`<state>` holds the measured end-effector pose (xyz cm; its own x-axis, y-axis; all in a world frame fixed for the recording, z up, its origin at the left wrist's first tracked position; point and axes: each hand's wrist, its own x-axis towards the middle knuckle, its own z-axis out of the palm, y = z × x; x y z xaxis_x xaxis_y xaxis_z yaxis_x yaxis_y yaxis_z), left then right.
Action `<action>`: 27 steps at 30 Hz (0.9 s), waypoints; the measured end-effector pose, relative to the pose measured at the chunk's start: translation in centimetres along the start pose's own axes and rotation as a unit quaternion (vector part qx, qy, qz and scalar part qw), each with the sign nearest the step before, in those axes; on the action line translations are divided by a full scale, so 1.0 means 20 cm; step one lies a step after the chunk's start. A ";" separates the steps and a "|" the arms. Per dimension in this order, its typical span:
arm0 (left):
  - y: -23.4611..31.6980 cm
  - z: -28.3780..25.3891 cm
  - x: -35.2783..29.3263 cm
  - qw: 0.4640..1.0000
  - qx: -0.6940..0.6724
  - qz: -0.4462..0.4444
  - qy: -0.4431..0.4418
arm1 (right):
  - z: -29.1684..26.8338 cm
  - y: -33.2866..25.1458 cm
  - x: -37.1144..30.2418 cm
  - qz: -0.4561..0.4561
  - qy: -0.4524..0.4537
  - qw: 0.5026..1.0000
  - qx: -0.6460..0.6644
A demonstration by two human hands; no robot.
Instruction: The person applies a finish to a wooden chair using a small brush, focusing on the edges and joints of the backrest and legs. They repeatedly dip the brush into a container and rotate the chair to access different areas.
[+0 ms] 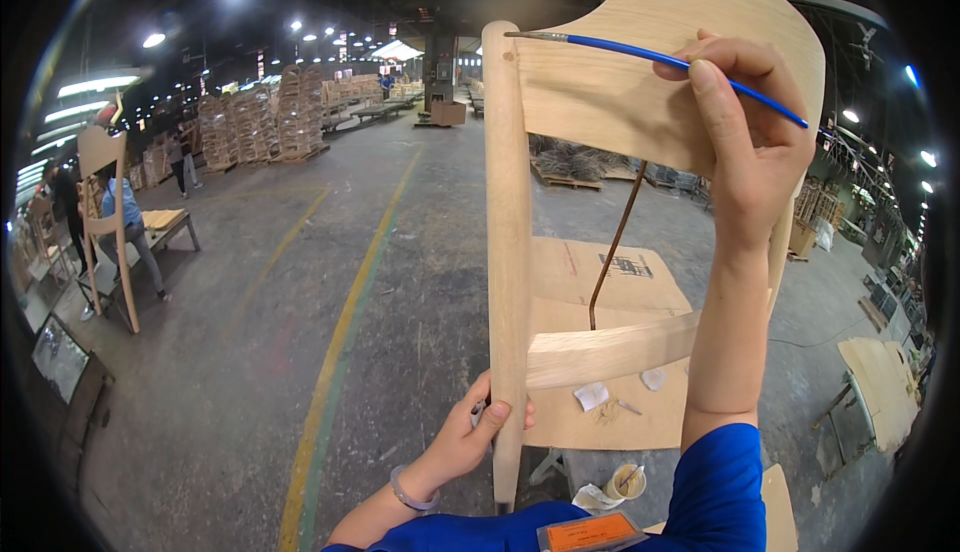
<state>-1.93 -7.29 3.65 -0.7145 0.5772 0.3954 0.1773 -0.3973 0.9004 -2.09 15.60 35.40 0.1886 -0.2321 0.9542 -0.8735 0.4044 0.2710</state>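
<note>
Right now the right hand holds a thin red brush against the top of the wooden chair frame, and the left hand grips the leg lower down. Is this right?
Not quite: the head view shows the brush is blue, not red. The rest stands: the right hand holds it against the top of the wooden chair frame, and the left hand grips the leg lower down.

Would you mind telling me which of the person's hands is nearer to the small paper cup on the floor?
Left. The left hand grips the chair leg low down, just above the paper cup; the right hand is high at the backrest, holding a blue brush.
</note>
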 end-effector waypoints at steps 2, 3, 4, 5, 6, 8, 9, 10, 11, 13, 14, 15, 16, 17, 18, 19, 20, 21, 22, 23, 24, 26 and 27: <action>-0.02 -0.03 0.02 1.000 -0.005 -0.007 -0.005 | 0.00 0.03 -0.01 0.013 0.012 1.000 -0.004; -0.02 -0.04 0.04 1.000 -0.004 -0.004 -0.007 | 0.01 0.04 -0.03 0.023 0.020 0.999 -0.009; -0.03 -0.06 0.07 1.000 -0.003 -0.001 -0.009 | 0.01 0.06 -0.04 0.021 0.022 0.999 -0.010; -0.04 -0.08 0.10 1.000 -0.005 0.005 -0.023 | 0.02 0.08 -0.06 0.022 0.024 0.999 -0.016; -0.04 -0.10 0.14 0.999 -0.007 0.015 -0.032 | 0.04 0.11 -0.07 0.021 0.024 0.999 -0.017; -0.06 -0.16 0.19 0.999 -0.020 0.032 -0.026 | 0.07 0.19 -0.09 0.015 0.034 0.999 -0.015; -0.08 -0.17 0.22 0.999 -0.031 0.031 -0.015 | 0.09 0.21 -0.11 0.025 0.050 0.998 -0.031; -0.09 -0.19 0.23 0.999 -0.043 0.019 -0.004 | 0.09 0.23 -0.14 0.044 0.066 0.995 -0.057; -0.09 -0.23 0.25 0.999 -0.036 0.010 -0.013 | 0.10 0.27 -0.15 0.030 0.071 0.994 -0.078; -0.10 -0.32 0.31 0.999 -0.005 0.034 -0.036 | 0.09 0.36 -0.14 0.032 0.089 0.991 -0.100; -0.09 -0.36 0.34 0.998 0.008 0.039 -0.056 | 0.07 0.40 -0.14 0.052 0.073 0.991 -0.098; -0.08 -0.40 0.36 0.997 0.018 0.041 -0.062 | 0.05 0.43 -0.12 0.019 0.062 0.988 -0.139; -0.07 -0.44 0.38 0.996 0.027 0.044 -0.071 | 0.04 0.46 -0.12 -0.025 0.038 0.987 -0.154; -0.05 -0.48 0.40 0.995 0.036 0.047 -0.081 | 0.04 0.49 -0.12 -0.035 0.029 0.985 -0.167; -0.03 -0.52 0.41 0.995 0.034 0.039 -0.089 | 0.06 0.52 -0.13 -0.031 0.035 0.985 -0.169; -0.01 -0.57 0.43 0.994 0.035 0.032 -0.097 | 0.09 0.54 -0.14 -0.027 0.041 0.984 -0.170; 0.00 -0.62 0.44 0.993 0.033 0.031 -0.108 | 0.14 0.56 -0.15 -0.023 0.047 0.984 -0.171; 0.02 -0.67 0.44 0.994 0.038 0.022 -0.096 | 0.19 0.57 -0.15 -0.006 0.063 0.985 -0.161; 0.02 -0.70 0.45 0.995 0.039 0.019 -0.093 | 0.22 0.54 -0.15 0.001 0.070 0.983 -0.167; 0.02 -0.72 0.48 0.994 0.037 0.011 -0.102 | 0.27 0.53 -0.15 -0.010 0.087 0.980 -0.181; 0.03 -0.74 0.49 0.995 0.030 0.024 -0.091 | 0.31 0.50 -0.14 0.043 0.093 0.981 -0.166; 0.04 -0.82 0.49 0.996 0.018 0.043 -0.081 | 0.38 0.46 -0.11 0.037 0.053 0.974 -0.218; 0.05 -0.85 0.50 0.996 0.039 0.010 -0.074 | 0.40 0.44 -0.09 0.012 0.033 0.983 -0.183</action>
<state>-20.49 -14.06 5.50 -0.6039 0.6705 0.4310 0.2469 -0.3568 0.9009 -13.78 12.53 35.08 0.2082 -0.1656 0.9640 -0.6610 0.7026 0.2635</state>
